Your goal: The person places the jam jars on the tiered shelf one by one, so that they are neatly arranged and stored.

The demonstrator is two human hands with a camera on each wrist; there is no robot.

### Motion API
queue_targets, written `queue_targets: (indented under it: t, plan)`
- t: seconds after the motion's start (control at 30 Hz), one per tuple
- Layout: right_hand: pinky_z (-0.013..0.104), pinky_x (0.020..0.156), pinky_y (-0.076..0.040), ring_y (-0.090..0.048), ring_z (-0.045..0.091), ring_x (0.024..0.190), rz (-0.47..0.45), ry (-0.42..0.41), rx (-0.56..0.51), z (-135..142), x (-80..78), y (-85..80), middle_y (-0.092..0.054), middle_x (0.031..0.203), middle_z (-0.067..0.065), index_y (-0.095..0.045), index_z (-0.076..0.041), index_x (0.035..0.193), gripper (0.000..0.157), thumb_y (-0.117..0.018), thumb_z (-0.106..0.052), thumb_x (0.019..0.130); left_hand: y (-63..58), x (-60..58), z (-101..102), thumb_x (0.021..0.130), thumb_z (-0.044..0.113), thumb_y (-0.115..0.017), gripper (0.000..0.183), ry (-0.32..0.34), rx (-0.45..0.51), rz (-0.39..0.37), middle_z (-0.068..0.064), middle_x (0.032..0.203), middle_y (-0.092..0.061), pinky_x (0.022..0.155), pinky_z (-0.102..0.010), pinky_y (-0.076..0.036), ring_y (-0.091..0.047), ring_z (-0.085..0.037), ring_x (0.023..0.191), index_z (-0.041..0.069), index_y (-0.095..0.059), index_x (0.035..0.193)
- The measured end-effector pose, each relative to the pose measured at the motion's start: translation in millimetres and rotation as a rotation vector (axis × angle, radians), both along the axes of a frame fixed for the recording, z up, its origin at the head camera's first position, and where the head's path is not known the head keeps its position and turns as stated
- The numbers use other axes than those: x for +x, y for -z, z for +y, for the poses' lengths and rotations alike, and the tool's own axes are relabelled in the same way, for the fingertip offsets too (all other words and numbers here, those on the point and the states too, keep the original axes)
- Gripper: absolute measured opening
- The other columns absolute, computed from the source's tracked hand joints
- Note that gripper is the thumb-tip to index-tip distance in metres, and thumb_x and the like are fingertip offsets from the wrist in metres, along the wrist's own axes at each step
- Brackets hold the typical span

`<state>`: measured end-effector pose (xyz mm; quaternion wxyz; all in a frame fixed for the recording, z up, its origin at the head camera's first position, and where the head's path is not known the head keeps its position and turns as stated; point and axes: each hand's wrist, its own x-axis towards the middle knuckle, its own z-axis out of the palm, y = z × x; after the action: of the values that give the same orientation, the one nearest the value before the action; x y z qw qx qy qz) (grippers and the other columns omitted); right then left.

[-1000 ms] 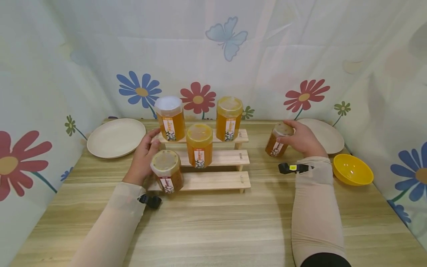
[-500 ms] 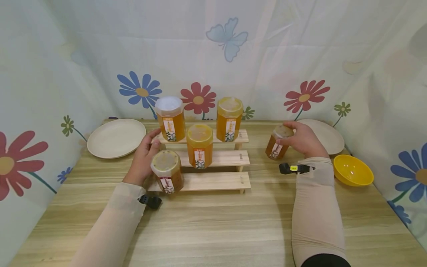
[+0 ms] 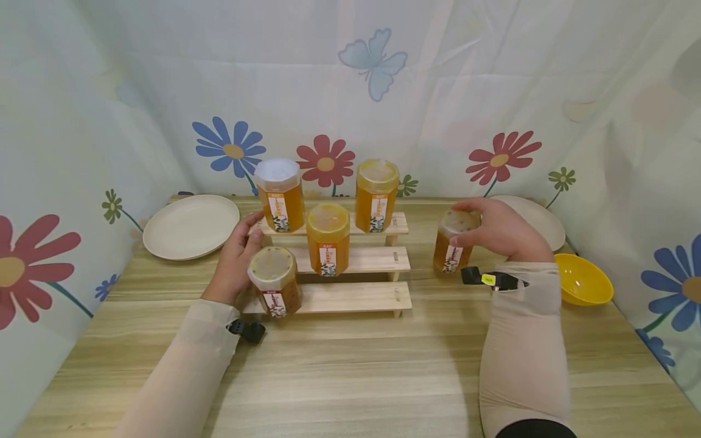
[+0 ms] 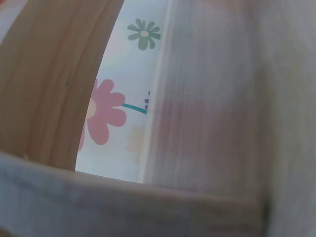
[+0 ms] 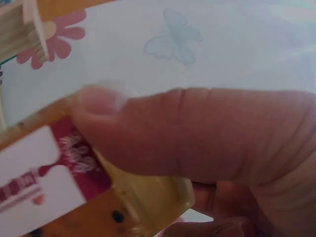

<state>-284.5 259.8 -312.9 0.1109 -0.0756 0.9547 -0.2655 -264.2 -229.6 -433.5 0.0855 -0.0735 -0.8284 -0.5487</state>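
Observation:
My right hand (image 3: 495, 231) grips a reddish-amber jar (image 3: 451, 249) by its pale lid, right of the stepped wooden stand (image 3: 356, 296). In the right wrist view my thumb presses beside the jar's white and dark red label (image 5: 29, 182). Whether this jar touches the table cannot be made out. My left hand (image 3: 232, 261) holds the stand's left end, its fingers partly hidden. On the stand's top step are a white-lidded jar (image 3: 282, 207) and a yellow-lidded jar (image 3: 376, 201). Another yellow-lidded jar (image 3: 328, 243) is on the middle step, and a darker jar (image 3: 276, 289) on the lowest.
A pale plate (image 3: 191, 226) lies at the back left. Another plate (image 3: 533, 219), partly behind my right hand, is at the back right. A yellow bowl (image 3: 585, 280) stands near the right edge. Flower-printed cloth (image 3: 427, 109) encloses the wooden table (image 3: 350, 377).
My right hand has brought the jar slightly nearer to me and turned it more upright. My left hand and the jars on the stand have stayed in place.

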Motion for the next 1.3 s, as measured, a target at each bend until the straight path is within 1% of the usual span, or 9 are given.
queue_targets:
  t: [0.2, 0.3, 0.47, 0.7, 0.83, 0.93, 1.07, 1.17, 1.3]
  plan:
    - [0.061, 0.109, -0.043, -0.052, 0.035, 0.132, 0.046, -0.145, 0.03, -8.3, 18.9, -14.6, -0.056, 0.153, 0.012, -0.057, -0.018, 0.152, 0.073, -0.088, -0.034, 0.087, 0.1, -0.1, 0.3, 0.115, 0.044, -0.037, 0.057, 0.005, 0.014, 0.008, -0.022, 0.144, -0.053, 0.099, -0.031, -0.041, -0.052, -0.034, 0.121, 0.021, -0.032, 0.167]
    - [0.059, 0.11, -0.042, -0.052, 0.033, 0.132, 0.057, -0.197, 0.029, -14.7, 27.8, -20.2, -0.056, 0.153, 0.01, -0.057, -0.017, 0.151, 0.074, -0.089, -0.034, 0.087, -0.4, 0.4, 0.5, 0.115, 0.043, -0.037, 0.057, 0.006, 0.015, 0.009, -0.022, 0.144, -0.053, 0.098, -0.031, -0.042, -0.052, -0.035, 0.12, 0.021, -0.032, 0.167]
    - [0.056, 0.11, -0.044, -0.053, 0.029, 0.13, 0.07, -0.273, 0.012, -26.8, 41.0, -28.5, -0.058, 0.151, 0.007, -0.059, -0.017, 0.149, 0.072, -0.09, -0.032, 0.086, -1.6, 1.8, 0.9, 0.115, 0.044, -0.036, 0.057, 0.004, 0.014, 0.001, -0.021, 0.15, -0.051, 0.1, -0.033, -0.041, -0.052, -0.034, 0.122, 0.021, -0.032, 0.167]
    - [0.052, 0.107, -0.046, -0.055, 0.025, 0.125, 0.101, -0.37, -0.01, -41.8, 55.5, -35.4, -0.061, 0.144, 0.003, -0.062, -0.017, 0.145, 0.07, -0.093, -0.028, 0.083, -1.3, 1.1, 1.3, 0.115, 0.044, -0.036, 0.057, 0.0, 0.012, 0.005, -0.021, 0.147, -0.053, 0.097, -0.032, -0.041, -0.052, -0.034, 0.119, 0.021, -0.032, 0.167]
    - [0.052, 0.109, -0.046, -0.054, 0.025, 0.127, 0.099, -0.412, -0.007, -53.3, 58.8, -35.1, -0.061, 0.145, 0.001, -0.063, -0.018, 0.144, 0.071, -0.094, -0.028, 0.081, -0.3, 0.4, 0.8, 0.115, 0.044, -0.036, 0.057, 0.0, 0.005, 0.009, -0.02, 0.149, -0.052, 0.096, -0.032, -0.041, -0.052, -0.034, 0.119, 0.021, -0.032, 0.167]
    - [0.05, 0.108, -0.047, -0.056, 0.024, 0.125, 0.115, -0.445, 0.021, -62.6, 58.9, -32.9, -0.062, 0.144, 0.0, -0.063, -0.018, 0.143, 0.072, -0.095, -0.03, 0.08, -0.5, 1.2, 0.5, 0.115, 0.041, -0.035, 0.056, 0.002, 0.004, 0.009, -0.022, 0.142, -0.055, 0.093, -0.029, -0.043, -0.053, -0.029, 0.114, 0.022, -0.032, 0.167]
    - [0.05, 0.109, -0.047, -0.058, 0.024, 0.124, 0.159, -0.496, 0.064, -75.6, 57.8, -29.1, -0.064, 0.141, 0.0, -0.064, -0.017, 0.141, 0.072, -0.095, -0.036, 0.078, -2.2, 2.6, 0.9, 0.115, 0.04, -0.035, 0.055, 0.0, 0.009, 0.008, -0.023, 0.137, -0.057, 0.092, -0.027, -0.043, -0.054, -0.027, 0.112, 0.023, -0.031, 0.167]
    - [0.049, 0.109, -0.047, -0.058, 0.025, 0.125, 0.173, -0.517, 0.075, -84.4, 56.7, -25.8, -0.065, 0.14, 0.001, -0.065, -0.016, 0.14, 0.073, -0.097, -0.037, 0.077, -2.7, 2.5, 1.1, 0.115, 0.04, -0.035, 0.056, -0.002, 0.009, 0.003, -0.022, 0.143, -0.055, 0.095, -0.029, -0.042, -0.053, -0.031, 0.117, 0.021, -0.031, 0.167]
    - [0.047, 0.108, -0.048, -0.058, 0.024, 0.124, 0.173, -0.534, 0.079, -94.1, 54.3, -19.7, -0.064, 0.138, 0.0, -0.064, -0.015, 0.139, 0.075, -0.098, -0.036, 0.076, -2.6, 1.8, 0.8, 0.115, 0.04, -0.035, 0.056, 0.0, 0.009, -0.002, -0.02, 0.149, -0.052, 0.096, -0.03, -0.041, -0.052, -0.032, 0.12, 0.021, -0.03, 0.168]
